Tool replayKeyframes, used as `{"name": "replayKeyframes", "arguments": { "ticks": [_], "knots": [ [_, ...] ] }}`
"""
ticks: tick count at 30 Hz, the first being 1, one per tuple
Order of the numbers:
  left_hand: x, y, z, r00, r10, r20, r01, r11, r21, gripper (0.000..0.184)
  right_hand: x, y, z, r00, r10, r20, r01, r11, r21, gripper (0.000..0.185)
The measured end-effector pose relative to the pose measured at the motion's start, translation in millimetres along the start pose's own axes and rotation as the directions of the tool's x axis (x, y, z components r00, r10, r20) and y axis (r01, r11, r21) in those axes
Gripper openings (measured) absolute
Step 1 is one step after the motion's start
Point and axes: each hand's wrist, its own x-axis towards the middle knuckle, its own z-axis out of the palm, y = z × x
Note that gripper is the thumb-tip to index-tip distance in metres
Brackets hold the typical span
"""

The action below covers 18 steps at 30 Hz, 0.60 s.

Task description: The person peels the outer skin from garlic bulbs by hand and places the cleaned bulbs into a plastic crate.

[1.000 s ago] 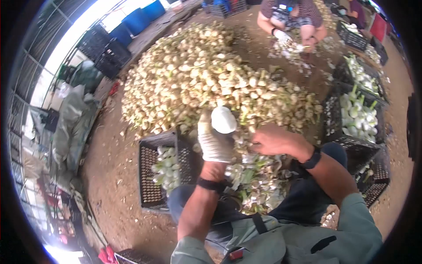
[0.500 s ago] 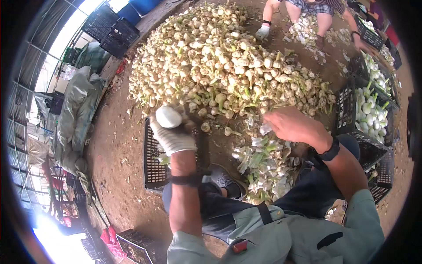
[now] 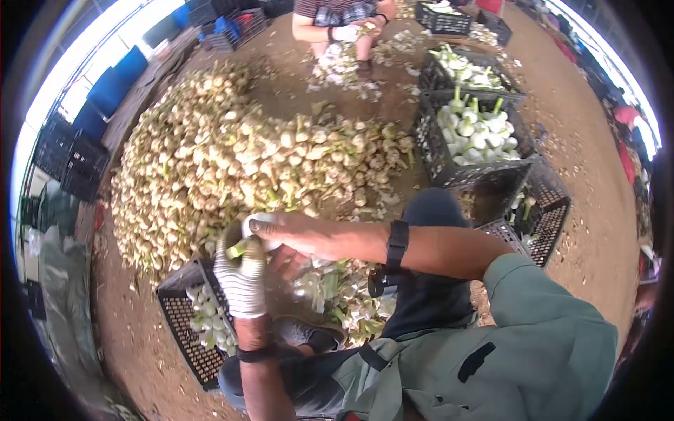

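My left hand [image 3: 241, 277], in a white striped glove, is closed round a garlic bulb [image 3: 254, 222] with a short green stem poking out. My bare right hand [image 3: 302, 235] meets it from the right, its thumb pressed on the smooth white bulb and its fingers curled beneath. Just past both hands spreads a big heap of unpeeled garlic [image 3: 232, 165]. Below the right hand, a pile of stripped garlic skins [image 3: 351, 298] lies on the ground between my legs. Beside my left wrist stands a black crate [image 3: 184, 344] containing several peeled garlic bulbs [image 3: 208, 319].
Black crates [image 3: 484, 172] with white peeled bulbs line the right side, and a tilted crate [image 3: 551, 228] sits near my knee. Across the heap another person [image 3: 344, 17] crouches with both hands together. Stacked dark crates [image 3: 67, 158] and covered bundles [image 3: 63, 281] stand at left.
My right hand has come across to the left and now meets the bulb in my left hand. The view has turned to the right. The other person's hands have come together.
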Motion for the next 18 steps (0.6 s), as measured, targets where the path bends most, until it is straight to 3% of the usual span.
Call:
{"name": "replayKeyframes", "arguments": {
  "ticks": [2, 4, 5, 8, 9, 10, 12, 15, 18],
  "knots": [
    [-8.5, 1.5, 36.9, 0.947, 0.192, 0.258, -0.168, 0.979, -0.113, 0.066, -11.6, -5.3, -22.5, 0.997, -0.039, -0.069, 0.045, 0.995, 0.086, 0.058],
    [-8.8, 12.8, 49.1, 0.915, 0.165, 0.368, -0.200, 0.978, 0.057, 0.074, -42.8, -16.8, -43.4, 0.957, -0.065, -0.283, 0.143, 0.954, 0.265, 0.040],
    [-18.5, 33.8, 62.5, 0.922, 0.129, 0.365, -0.123, 0.992, -0.039, 0.071, -64.8, -29.2, -53.9, 0.941, -0.079, -0.330, 0.159, 0.962, 0.221, 0.041],
    [-17.8, 47.0, 67.4, 0.939, 0.035, 0.342, 0.002, 0.994, -0.107, 0.062, -117.5, -43.0, -118.7, 0.855, -0.130, -0.502, 0.267, 0.941, 0.210, 0.042],
    [-13.8, 45.0, 67.9, 0.950, 0.101, 0.295, -0.088, 0.995, -0.055, 0.054, -136.1, -43.1, -143.5, 0.768, -0.190, -0.612, 0.307, 0.947, 0.091, 0.045],
    [-8.7, 40.2, 64.7, 0.952, 0.099, 0.290, -0.087, 0.995, -0.054, 0.054, -147.9, -49.0, -160.9, 0.606, -0.202, -0.769, 0.298, 0.955, -0.016, 0.047],
    [0.2, 30.9, 56.2, 0.959, 0.034, 0.282, -0.031, 0.999, -0.015, 0.049, -170.5, -31.4, -249.6, 0.538, -0.222, -0.813, 0.364, 0.931, -0.014, 0.051],
    [-0.1, 39.4, 51.7, 0.959, -0.011, 0.283, -0.003, 0.999, 0.050, 0.044, -187.8, -6.1, -334.2, 0.473, -0.076, -0.878, 0.298, 0.951, 0.078, 0.063],
    [1.6, 41.9, 43.3, 0.958, -0.090, 0.274, 0.083, 0.996, 0.036, 0.044, -179.4, 24.1, -354.8, 0.421, 0.010, -0.907, 0.248, 0.960, 0.126, 0.057]
  ]
}}
